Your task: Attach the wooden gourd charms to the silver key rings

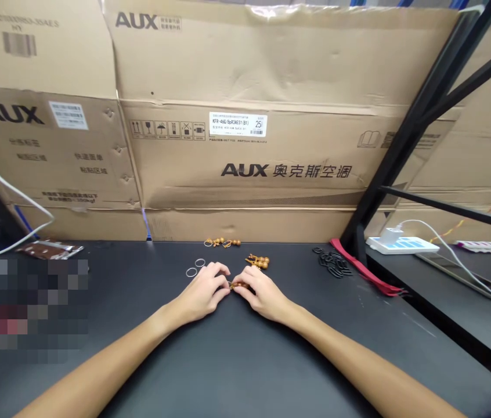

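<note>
My left hand [204, 290] and my right hand [260, 293] rest on the black table [237, 360], fingertips meeting in the middle. Both pinch a small brown beaded charm [233, 284] between them; only a sliver of it shows. Just beyond my right hand lies a cluster of brown gourd-shaped charms [259, 262]. More of these charms [222, 242] lie farther back by the cardboard. Two silver key rings [195, 267] sit just left of my left hand's fingers.
Large AUX cardboard boxes [245, 157] wall off the back. Black rings [333, 262] and a red strap [365, 270] lie at the right by a black metal frame [406, 145]. A white power strip [402, 244] and cable sit beyond. A foil packet [49, 250] lies at the left.
</note>
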A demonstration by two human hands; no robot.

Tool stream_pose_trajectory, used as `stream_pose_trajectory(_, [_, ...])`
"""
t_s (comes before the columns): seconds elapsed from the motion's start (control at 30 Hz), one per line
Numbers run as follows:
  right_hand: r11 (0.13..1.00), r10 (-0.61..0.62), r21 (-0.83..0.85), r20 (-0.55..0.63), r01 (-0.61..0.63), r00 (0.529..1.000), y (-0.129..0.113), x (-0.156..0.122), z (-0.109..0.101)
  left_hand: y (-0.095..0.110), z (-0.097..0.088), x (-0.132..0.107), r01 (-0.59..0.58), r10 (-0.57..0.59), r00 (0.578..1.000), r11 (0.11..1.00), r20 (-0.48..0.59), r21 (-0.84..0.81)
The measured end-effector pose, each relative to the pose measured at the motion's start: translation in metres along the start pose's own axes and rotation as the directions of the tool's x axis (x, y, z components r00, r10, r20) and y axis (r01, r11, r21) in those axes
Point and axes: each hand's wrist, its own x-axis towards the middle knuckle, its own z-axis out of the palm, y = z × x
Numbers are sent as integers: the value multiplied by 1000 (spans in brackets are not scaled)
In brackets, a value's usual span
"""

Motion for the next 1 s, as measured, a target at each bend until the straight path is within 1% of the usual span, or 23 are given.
stream_pose_trajectory(0.13, [996,59,-72,-18,-61,998,3,1,0,0,0,0,-19,19,1000,1000,3,3])
stream_pose_trajectory(0.27, [999,30,-38,-23,-31,999,0,0,-1,1,0,0,-9,9,1000,1000,-4,27])
stream_pose_trajectory(0.37, [1000,3,-1,-12,-3,1000,-4,0,-2,0,1,-1,-25,26,1000,998,-14,53])
stream_pose_trajectory(0.43, [1000,4,-11,-12,-4,1000,-5,1,-1,-1,1,-1,-39,40,999,997,-18,61])
stream_pose_trajectory(0.6, [993,78,-89,-54,-83,995,4,2,1,0,0,-1,-58,59,998,998,-23,37])
stream_pose_trajectory(0.73, [989,92,-109,-68,-100,993,7,1,0,2,-1,-1,-18,19,1000,999,-18,47])
stream_pose_trajectory(0.83, [981,95,-163,-77,-106,993,8,1,-2,-1,-3,-1,21,-17,999,992,-35,125])
stream_pose_trajectory(1.0, [966,84,-237,-96,-105,992,15,2,-6,-12,-6,-1,97,-78,993,966,-88,242])
